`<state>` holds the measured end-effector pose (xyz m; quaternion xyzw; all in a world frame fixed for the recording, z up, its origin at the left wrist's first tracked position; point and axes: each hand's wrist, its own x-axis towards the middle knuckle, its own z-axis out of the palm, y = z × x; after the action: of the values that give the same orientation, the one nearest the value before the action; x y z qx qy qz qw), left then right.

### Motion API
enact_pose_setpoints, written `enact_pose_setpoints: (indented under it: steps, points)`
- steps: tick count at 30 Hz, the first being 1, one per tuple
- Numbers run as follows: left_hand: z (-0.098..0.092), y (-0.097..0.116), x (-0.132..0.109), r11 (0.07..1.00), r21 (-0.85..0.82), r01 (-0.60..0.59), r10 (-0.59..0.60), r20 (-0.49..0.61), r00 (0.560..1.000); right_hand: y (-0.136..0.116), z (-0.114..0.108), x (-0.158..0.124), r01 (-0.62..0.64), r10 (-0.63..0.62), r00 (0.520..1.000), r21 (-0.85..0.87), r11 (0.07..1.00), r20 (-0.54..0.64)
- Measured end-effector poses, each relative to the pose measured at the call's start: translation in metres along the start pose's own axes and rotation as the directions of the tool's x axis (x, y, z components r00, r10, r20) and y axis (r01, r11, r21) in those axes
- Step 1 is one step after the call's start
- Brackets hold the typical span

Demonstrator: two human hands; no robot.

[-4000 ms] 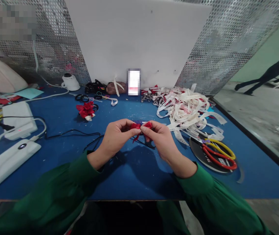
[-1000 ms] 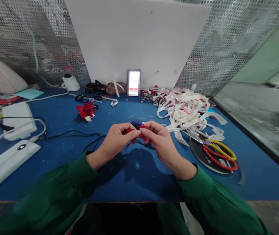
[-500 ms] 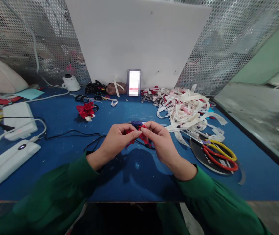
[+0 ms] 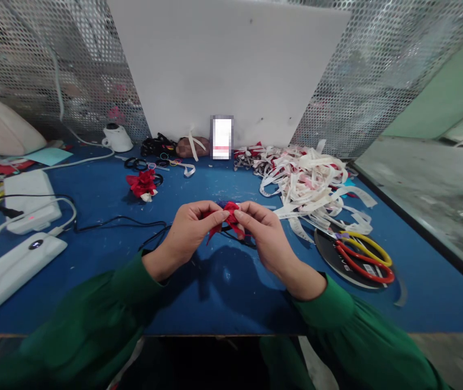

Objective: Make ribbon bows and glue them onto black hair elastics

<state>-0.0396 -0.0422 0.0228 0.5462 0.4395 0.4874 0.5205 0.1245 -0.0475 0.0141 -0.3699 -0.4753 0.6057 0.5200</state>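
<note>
Between my hands, above the middle of the blue table (image 4: 105,244), is a piece of red ribbon (image 4: 232,212), bunched at the top with a tail hanging at the left. My left hand (image 4: 196,227) pinches its left side between thumb and fingers. The right side is pinched by my right hand (image 4: 261,227). A dark blue item, partly hidden, lies behind my fingertips. To the left, farther back, a red ribbon flower (image 4: 142,184) with a white piece and a black band rests on the table.
A pile of white ribbons (image 4: 308,179) lies at the back right, beside scissors (image 4: 365,254) with red and yellow handles on a black disc. A phone (image 4: 222,138) stands against the white board (image 4: 231,65). A power bank (image 4: 20,271), cables and a white cup (image 4: 117,138) are leftward.
The red ribbon has come up between my fingertips and more of its bunched part shows. My left hand has shifted slightly up and left; both hands still pinch it.
</note>
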Motion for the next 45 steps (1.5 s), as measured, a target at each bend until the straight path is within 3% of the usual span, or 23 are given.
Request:
enact_pose_setpoints:
  steps: [8,16,33,38,42,45]
  points:
    - [-0.001,0.000,0.004,0.941,-0.311,0.137,-0.158,-0.042,0.987,-0.001,0.001,0.000,0.021,-0.021,1.000,-0.028,0.999,0.015]
    - [-0.001,0.000,0.006,0.876,-0.423,0.232,-0.255,0.003,0.967,0.001,0.000,0.001,0.013,-0.012,1.000,-0.057,0.998,0.014]
    - [-0.003,0.002,0.004,0.890,-0.365,0.273,-0.284,0.024,0.959,0.002,0.001,0.000,0.020,-0.020,1.000,-0.094,0.995,-0.003]
    - [-0.004,0.002,0.002,0.933,-0.279,0.227,-0.216,0.073,0.974,0.005,0.000,0.003,0.047,-0.050,0.999,-0.133,0.990,-0.016]
    - [-0.005,0.002,0.003,0.942,-0.268,0.200,-0.192,0.055,0.980,0.006,-0.003,0.006,0.123,-0.144,0.988,-0.262,0.957,-0.063]
    - [-0.008,0.002,0.005,0.956,-0.259,0.139,-0.148,-0.018,0.989,0.005,-0.011,0.002,0.242,-0.343,0.934,-0.535,0.810,-0.098]
